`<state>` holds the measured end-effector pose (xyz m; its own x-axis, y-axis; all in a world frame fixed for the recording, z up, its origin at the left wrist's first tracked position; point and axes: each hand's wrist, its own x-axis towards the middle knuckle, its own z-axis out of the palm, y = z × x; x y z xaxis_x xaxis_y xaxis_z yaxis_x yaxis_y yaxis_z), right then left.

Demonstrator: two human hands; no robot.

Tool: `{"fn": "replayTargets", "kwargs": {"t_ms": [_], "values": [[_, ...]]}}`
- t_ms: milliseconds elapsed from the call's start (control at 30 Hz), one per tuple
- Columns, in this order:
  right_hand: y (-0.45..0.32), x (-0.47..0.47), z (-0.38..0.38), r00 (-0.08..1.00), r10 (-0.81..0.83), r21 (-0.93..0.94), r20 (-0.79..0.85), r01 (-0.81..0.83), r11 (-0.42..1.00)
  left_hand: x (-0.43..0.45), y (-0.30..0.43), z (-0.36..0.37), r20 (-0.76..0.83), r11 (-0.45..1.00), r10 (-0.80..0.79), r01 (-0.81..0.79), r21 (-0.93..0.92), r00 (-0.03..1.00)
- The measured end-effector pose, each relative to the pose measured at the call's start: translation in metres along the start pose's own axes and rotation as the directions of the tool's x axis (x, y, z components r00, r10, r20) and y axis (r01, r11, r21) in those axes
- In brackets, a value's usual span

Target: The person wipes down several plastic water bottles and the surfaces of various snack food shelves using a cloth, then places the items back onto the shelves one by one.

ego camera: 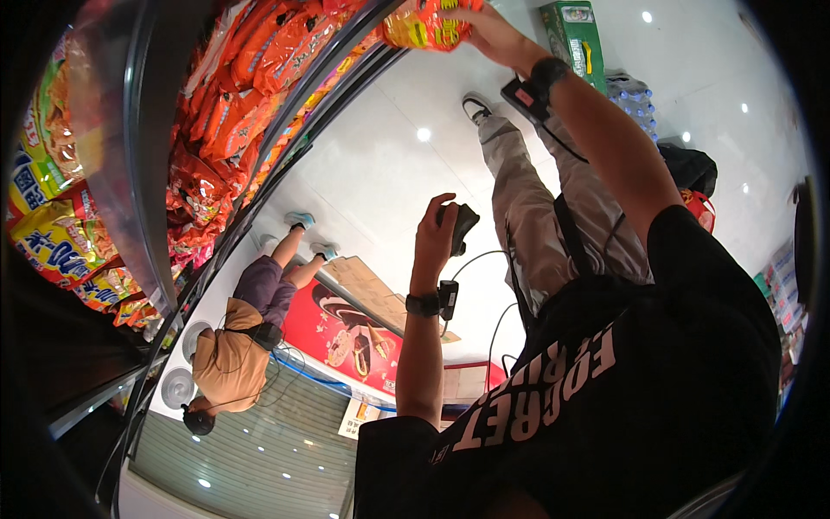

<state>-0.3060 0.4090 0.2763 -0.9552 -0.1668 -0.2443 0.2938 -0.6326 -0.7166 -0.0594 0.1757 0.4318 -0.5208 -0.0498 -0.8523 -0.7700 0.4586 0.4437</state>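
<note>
My right hand (pixel 496 36), at the top, grips a red and yellow plastic snack packet (pixel 428 24) at the edge of a shelf. The packet is partly cut off by the picture's upper rim. In the middle, my left hand (pixel 436 233) is raised away from the shelves, its fingers curled around a small black object (pixel 464 228). Both wrists wear black bands with small black devices and cables. Left of the packet, many orange-red packets (pixel 240 84) lie piled on a shelf. Yellow and red noodle packets (pixel 61 243) fill another shelf at the far left.
Dark shelf edges (pixel 279 130) run diagonally at left. Another person (pixel 233 357) in an orange-brown top stands beyond them. A green carton (pixel 574 39) and wrapped bottles (pixel 632 104) stand on the floor by my legs. Flattened cardboard (pixel 366 285) lies near a red freezer panel (pixel 343 331).
</note>
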Motion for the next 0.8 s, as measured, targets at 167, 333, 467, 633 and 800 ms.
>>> {"fn": "replayTargets", "kwargs": {"t_ms": [167, 333, 467, 633, 800], "values": [[-0.017, 0.054, 0.011, 0.950, -0.133, 0.028, -0.283, 0.147, 0.989, -0.007, -0.015, -0.001, 0.004, 0.996, -0.086, 0.086, 0.011, 0.996], [-0.023, 0.095, -0.014, 0.856, -0.384, -0.549, -0.345, 0.148, 0.823, -0.003, -0.014, -0.008, 0.006, 0.997, -0.075, 0.075, 0.017, 0.997], [-0.013, 0.117, -0.025, 0.845, -0.446, -0.819, -0.294, 0.019, 0.574, -0.002, -0.024, -0.016, -0.039, 0.998, -0.043, 0.045, 0.039, 0.998], [-0.009, 0.128, -0.033, 0.855, -0.442, -0.903, -0.273, -0.070, 0.423, -0.001, -0.034, -0.021, -0.096, 0.994, -0.067, 0.075, 0.085, 0.993], [-0.012, 0.129, -0.034, 0.863, -0.445, -0.937, -0.240, -0.085, 0.340, -0.001, -0.041, -0.016, -0.091, 0.995, -0.059, 0.066, 0.074, 0.994]]}}
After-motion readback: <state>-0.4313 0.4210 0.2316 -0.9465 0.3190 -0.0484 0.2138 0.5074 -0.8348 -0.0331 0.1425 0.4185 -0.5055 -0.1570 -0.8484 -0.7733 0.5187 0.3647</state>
